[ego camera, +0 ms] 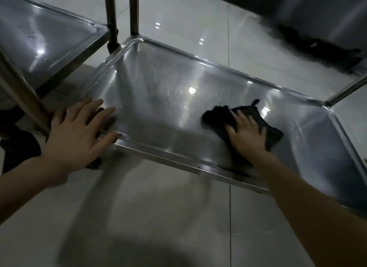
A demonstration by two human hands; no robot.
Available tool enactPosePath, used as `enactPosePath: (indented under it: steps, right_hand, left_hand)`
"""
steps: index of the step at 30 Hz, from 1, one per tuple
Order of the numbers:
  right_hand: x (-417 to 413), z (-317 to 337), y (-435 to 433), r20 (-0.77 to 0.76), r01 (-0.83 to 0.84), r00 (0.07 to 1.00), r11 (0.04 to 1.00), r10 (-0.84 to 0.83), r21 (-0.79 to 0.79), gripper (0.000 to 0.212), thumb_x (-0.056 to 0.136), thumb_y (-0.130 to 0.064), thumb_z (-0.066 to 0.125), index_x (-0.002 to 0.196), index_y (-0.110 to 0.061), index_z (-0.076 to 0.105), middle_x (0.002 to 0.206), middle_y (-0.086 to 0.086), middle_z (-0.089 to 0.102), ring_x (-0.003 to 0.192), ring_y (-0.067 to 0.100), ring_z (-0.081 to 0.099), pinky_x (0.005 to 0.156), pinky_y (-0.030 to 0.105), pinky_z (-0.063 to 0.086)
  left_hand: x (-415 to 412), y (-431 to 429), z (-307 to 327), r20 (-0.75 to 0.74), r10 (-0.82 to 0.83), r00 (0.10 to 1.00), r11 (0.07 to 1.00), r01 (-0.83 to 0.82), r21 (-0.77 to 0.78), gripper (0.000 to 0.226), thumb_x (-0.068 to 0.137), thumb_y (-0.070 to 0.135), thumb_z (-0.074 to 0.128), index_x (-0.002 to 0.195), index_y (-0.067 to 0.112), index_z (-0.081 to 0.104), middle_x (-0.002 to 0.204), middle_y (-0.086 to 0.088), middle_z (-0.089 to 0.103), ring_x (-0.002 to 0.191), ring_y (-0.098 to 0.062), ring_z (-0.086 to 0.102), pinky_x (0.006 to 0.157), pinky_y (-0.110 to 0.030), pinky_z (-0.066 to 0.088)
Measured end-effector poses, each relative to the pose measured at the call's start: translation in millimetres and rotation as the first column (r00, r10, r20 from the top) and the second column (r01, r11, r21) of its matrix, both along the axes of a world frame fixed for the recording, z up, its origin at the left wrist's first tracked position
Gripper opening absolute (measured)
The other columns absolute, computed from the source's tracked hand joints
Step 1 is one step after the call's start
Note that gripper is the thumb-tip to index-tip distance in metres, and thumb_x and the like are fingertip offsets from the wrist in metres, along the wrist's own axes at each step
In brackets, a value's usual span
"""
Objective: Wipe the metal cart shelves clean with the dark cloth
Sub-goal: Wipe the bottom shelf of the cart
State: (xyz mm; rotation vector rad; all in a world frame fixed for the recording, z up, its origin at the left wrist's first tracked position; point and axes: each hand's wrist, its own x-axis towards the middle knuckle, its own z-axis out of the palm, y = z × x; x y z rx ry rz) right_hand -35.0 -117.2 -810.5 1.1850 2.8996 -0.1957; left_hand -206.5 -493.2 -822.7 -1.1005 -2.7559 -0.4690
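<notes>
The low metal cart shelf [158, 92] is a shiny rimmed tray just above the floor. The dark cloth [248, 115] lies flat on its right half. My right hand [248, 135] presses down on the cloth with fingers spread and straight. My left hand [79, 131] rests with straight fingers on the shelf's near left corner, beside the cart post [21, 92]. Part of the cloth is hidden under my right palm.
A second metal shelf [45, 38] of another cart stands at the upper left, its posts [111, 16] close to this shelf's far corner. A steel unit [317, 12] hangs over the upper right. Glossy floor tiles [158, 217] lie in front. A cart post [347, 90] rises at the right.
</notes>
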Motion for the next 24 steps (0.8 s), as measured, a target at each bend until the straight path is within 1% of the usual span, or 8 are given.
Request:
enactPosePath:
  steps: [5, 8, 10, 12, 15, 17, 19, 24]
  right_hand:
    - [-123.1, -6.3, -105.0, -0.031, -0.413, 0.91, 0.911, 0.413, -0.012, 0.056, 0.096, -0.063, 0.029, 0.15, -0.047, 0.023, 0.162, -0.016, 0.014, 0.15, 0.019, 0.007, 0.115, 0.061, -0.001]
    - [-129.2, 0.5, -101.7, -0.03, -0.542, 0.84, 0.84, 0.541, -0.018, 0.056, 0.096, -0.064, 0.03, 0.15, -0.048, 0.023, 0.162, -0.017, 0.014, 0.15, 0.014, 0.007, 0.118, 0.054, -0.001]
    - [-104.3, 0.5, -72.7, -0.032, -0.498, 0.866, 0.867, 0.499, 0.012, 0.055, 0.097, -0.062, 0.033, 0.15, -0.049, 0.022, 0.161, -0.018, 0.015, 0.149, 0.01, 0.009, 0.12, 0.049, 0.001]
    - [-70.4, -0.8, -35.4, -0.037, -0.306, 0.951, 0.951, 0.307, 0.031, 0.053, 0.099, -0.056, 0.034, 0.15, -0.047, 0.023, 0.161, -0.016, 0.016, 0.149, 0.011, 0.011, 0.12, 0.048, 0.003]
    - [-44.6, 5.3, 6.2, -0.028, 0.024, 0.999, 1.0, -0.024, -0.013, 0.054, 0.1, -0.05, 0.037, 0.151, -0.041, 0.025, 0.162, -0.007, 0.018, 0.149, 0.019, 0.015, 0.118, 0.055, 0.005]
    - [-58.4, 7.6, 8.9, -0.015, 0.102, 0.995, 0.993, -0.103, -0.057, 0.055, 0.1, -0.048, 0.037, 0.152, -0.039, 0.023, 0.163, -0.005, 0.017, 0.149, 0.024, 0.014, 0.117, 0.06, 0.004]
    - [-84.8, 7.7, -8.4, -0.013, 0.07, 0.997, 0.995, -0.071, -0.065, 0.055, 0.1, -0.049, 0.036, 0.152, -0.04, 0.022, 0.163, -0.006, 0.015, 0.149, 0.025, 0.012, 0.116, 0.061, 0.002]
    - [-192.4, -1.0, -107.5, -0.03, -0.323, 0.946, 0.946, 0.323, -0.031, 0.054, 0.098, -0.058, 0.03, 0.15, -0.047, 0.02, 0.162, -0.014, 0.013, 0.15, 0.018, 0.009, 0.117, 0.058, -0.001]
  left_hand:
    - [-3.5, -0.3, -4.5, -0.034, -0.01, 0.999, 1.0, 0.01, -0.005, 0.071, 0.087, 0.066, 0.027, 0.14, 0.025, 0.049, 0.146, -0.007, 0.045, 0.137, -0.032, 0.037, 0.104, -0.058, 0.03]
    - [-4.1, -2.4, -4.7, -0.04, -0.033, 0.999, 0.999, 0.033, -0.005, 0.074, 0.089, 0.069, 0.022, 0.14, 0.023, 0.048, 0.147, -0.007, 0.043, 0.137, -0.032, 0.036, 0.103, -0.057, 0.032]
    - [-5.0, -6.5, -4.7, -0.006, -0.018, 1.0, 1.0, 0.018, 0.024, 0.075, 0.089, 0.07, 0.021, 0.142, 0.022, 0.045, 0.151, -0.008, 0.037, 0.137, -0.033, 0.034, 0.102, -0.058, 0.033]
    - [-6.1, -12.3, -5.5, 0.019, -0.005, 1.0, 0.998, 0.004, 0.061, 0.075, 0.09, 0.068, 0.025, 0.142, 0.018, 0.044, 0.151, -0.012, 0.036, 0.136, -0.036, 0.034, 0.103, -0.059, 0.036]
    - [-2.9, -20.5, -3.8, 0.019, 0.018, 1.0, 0.992, -0.02, 0.128, 0.074, 0.09, 0.064, 0.032, 0.141, 0.012, 0.047, 0.145, -0.017, 0.04, 0.133, -0.036, 0.038, 0.106, -0.052, 0.038]
    - [-0.6, -23.0, -0.1, 0.009, 0.023, 1.0, 0.987, -0.024, 0.16, 0.069, 0.089, 0.058, 0.04, 0.138, 0.01, 0.051, 0.144, -0.017, 0.042, 0.131, -0.034, 0.039, 0.105, -0.048, 0.039]
    - [0.4, -25.9, 2.5, 0.019, -0.001, 1.0, 0.985, -0.003, 0.175, 0.064, 0.089, 0.054, 0.044, 0.136, 0.01, 0.052, 0.143, -0.017, 0.043, 0.131, -0.033, 0.04, 0.105, -0.045, 0.039]
    - [-2.8, -43.2, -4.3, -0.053, -0.071, 0.996, 0.987, 0.077, 0.14, 0.048, 0.094, 0.043, 0.05, 0.129, 0.009, 0.056, 0.138, -0.016, 0.048, 0.129, -0.031, 0.044, 0.105, -0.042, 0.042]
